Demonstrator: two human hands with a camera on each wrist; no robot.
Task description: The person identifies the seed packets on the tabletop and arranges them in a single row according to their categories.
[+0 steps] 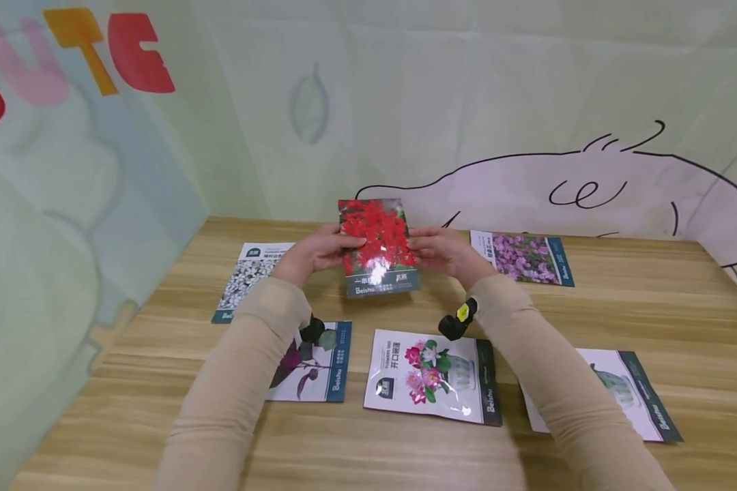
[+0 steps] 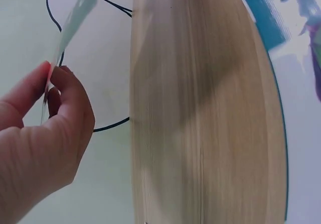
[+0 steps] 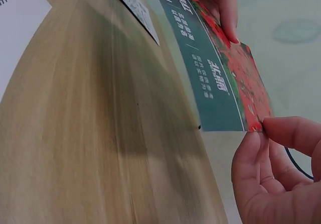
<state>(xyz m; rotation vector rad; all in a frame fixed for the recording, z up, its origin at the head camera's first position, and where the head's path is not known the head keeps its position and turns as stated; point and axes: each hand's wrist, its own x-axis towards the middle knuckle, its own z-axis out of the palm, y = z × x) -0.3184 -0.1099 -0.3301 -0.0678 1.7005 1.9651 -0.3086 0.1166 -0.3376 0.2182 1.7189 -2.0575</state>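
Observation:
A seed packet with red flowers (image 1: 377, 235) is held up above the back of the table, its printed front facing me. My left hand (image 1: 319, 251) pinches its left edge, thumb on the front and fingers behind. On the opposite edge, my right hand (image 1: 445, 254) pinches it the same way. The left wrist view shows the packet (image 2: 77, 20) nearly edge-on between the left thumb and fingers (image 2: 72, 96). In the right wrist view the packet's dark green lower band (image 3: 203, 78) faces the camera, and the right hand (image 3: 281, 174) grips its near edge.
On the wooden table (image 1: 430, 457) lie a white-flower packet (image 1: 248, 279), a purple-leaf packet (image 1: 310, 372), a pink-flower packet with a pot (image 1: 432, 375), a partly covered packet (image 1: 626, 395) and a purple-flower packet (image 1: 525, 259). A printed cloth wall (image 1: 405, 102) stands behind.

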